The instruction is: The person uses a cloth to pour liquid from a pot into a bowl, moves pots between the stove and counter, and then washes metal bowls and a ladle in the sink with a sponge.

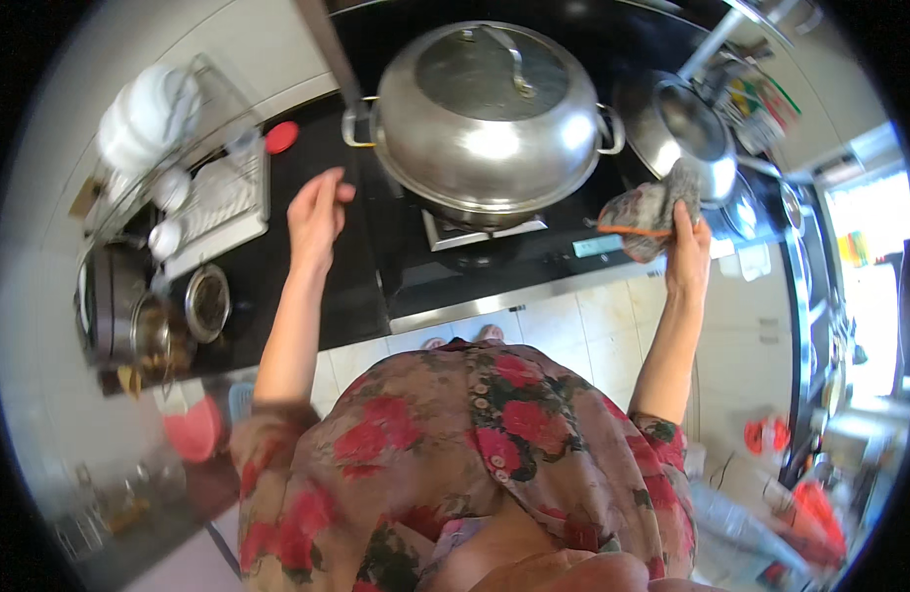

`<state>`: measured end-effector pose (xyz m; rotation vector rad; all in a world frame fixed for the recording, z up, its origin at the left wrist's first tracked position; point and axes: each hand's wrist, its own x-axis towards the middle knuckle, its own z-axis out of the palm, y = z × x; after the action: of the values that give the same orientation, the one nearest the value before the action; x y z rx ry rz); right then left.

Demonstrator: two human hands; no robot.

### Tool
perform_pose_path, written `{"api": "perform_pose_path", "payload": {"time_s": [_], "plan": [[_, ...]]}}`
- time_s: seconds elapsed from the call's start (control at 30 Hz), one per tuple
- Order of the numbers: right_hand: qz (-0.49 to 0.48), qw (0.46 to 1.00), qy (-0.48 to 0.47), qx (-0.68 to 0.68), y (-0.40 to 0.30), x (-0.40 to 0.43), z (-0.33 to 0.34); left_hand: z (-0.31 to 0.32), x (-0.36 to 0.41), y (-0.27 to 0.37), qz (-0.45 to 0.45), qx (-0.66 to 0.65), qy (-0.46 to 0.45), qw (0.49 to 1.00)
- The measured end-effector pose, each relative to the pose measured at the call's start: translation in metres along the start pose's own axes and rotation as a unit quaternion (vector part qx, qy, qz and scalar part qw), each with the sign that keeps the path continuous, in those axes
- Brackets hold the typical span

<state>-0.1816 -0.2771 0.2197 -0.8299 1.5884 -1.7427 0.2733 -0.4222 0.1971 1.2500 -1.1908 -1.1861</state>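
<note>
My right hand [690, 244] grips a worn grey cloth [644, 214] with an orange edge, which hangs to the left of the fingers. My left hand [314, 214] hovers above the black countertop [336, 288], empty, with its fingers loosely curled. Between the hands, a large steel wok [492, 220] sits on the gas stove [455, 270]. Its tall domed steel lid [492, 148] has a glass top and a curved handle [513, 59]. One side handle of the wok [357, 127] lies up and right of my left hand.
Behind the cloth rests another steel lid [681, 133]. At left are a white dish rack [218, 207], stacked white bowls [150, 118], a red round lid [282, 137] and a small steel bowl [208, 302]. A dark cooker [111, 303] stands at the far left.
</note>
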Motion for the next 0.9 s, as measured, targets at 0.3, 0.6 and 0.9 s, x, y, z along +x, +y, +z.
{"api": "perform_pose_path", "payload": {"time_s": [0.3,0.6,0.9], "plan": [[0.159,0.979,0.119,0.042,0.058,-0.152,-0.022,0.038,-0.086,-0.072,0.003,0.165,-0.404,0.9],[0.148,0.966,0.212,0.023,0.057,-0.247,-0.091,0.212,-0.14,-0.089,0.3,0.355,-0.529,0.71],[0.121,0.958,0.248,0.082,0.078,-0.28,-0.241,0.348,-0.152,-0.119,0.27,0.503,-0.49,0.659]]}}
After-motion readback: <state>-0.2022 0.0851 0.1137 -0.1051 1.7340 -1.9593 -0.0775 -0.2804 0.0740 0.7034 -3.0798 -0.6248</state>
